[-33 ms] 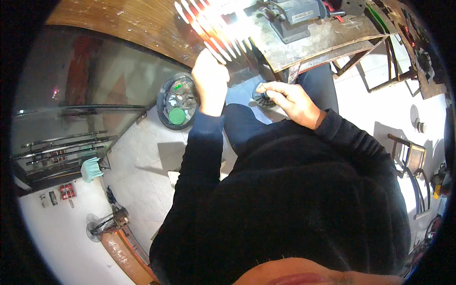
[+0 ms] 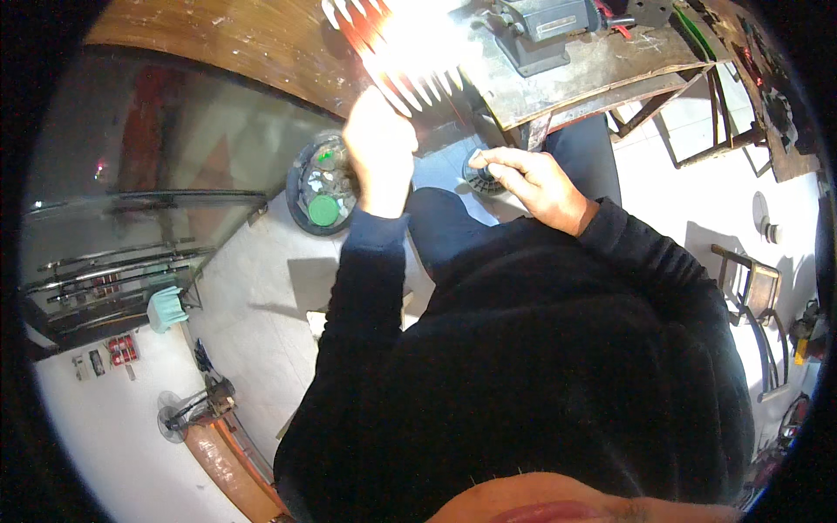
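My left hand [image 2: 381,152] is curled at the edge of the wooden table, just below a red-and-white striped thing [image 2: 356,35] that glare washes out. The fingers on its far side are hidden, so what they grip, if anything, does not show. To the right, my right hand [image 2: 542,187] is held above my lap, thumb and forefinger pinched together. A small tan bit shows at the fingertips, too small to name. Below those fingertips is a dark round slotted thing [image 2: 482,180], partly covered by the hand.
A dark round bin [image 2: 295,193] with scraps and a green lid [image 2: 323,210] stands left of my left forearm. A grey machine [image 2: 547,24] sits on a worn workbench [image 2: 602,74] at the far right. Wooden stools [image 2: 752,283] stand on the right.
My left hand has shifted slightly left, covering more of the bin's edge. Glare on the striped thing has spread. My right hand has barely moved.
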The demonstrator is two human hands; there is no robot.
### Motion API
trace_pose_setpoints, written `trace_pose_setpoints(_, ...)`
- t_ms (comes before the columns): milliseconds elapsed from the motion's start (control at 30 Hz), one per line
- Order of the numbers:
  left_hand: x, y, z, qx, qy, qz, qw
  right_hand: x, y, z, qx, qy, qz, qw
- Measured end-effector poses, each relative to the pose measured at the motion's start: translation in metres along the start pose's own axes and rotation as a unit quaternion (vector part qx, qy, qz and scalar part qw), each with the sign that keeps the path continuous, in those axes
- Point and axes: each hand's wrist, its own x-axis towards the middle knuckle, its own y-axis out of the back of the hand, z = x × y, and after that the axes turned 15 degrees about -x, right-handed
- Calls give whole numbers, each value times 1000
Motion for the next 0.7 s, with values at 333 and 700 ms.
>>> trace_pose_setpoints(333, 146, 3, 6, 175, -201, -39, 963, -1, -2, 0, -34, 2, -3, 999)
trace_pose_setpoints(700, 44, 11, 48, 117, -113, -103, 981, 0, 0, 2, -33, 31, -2, 999)
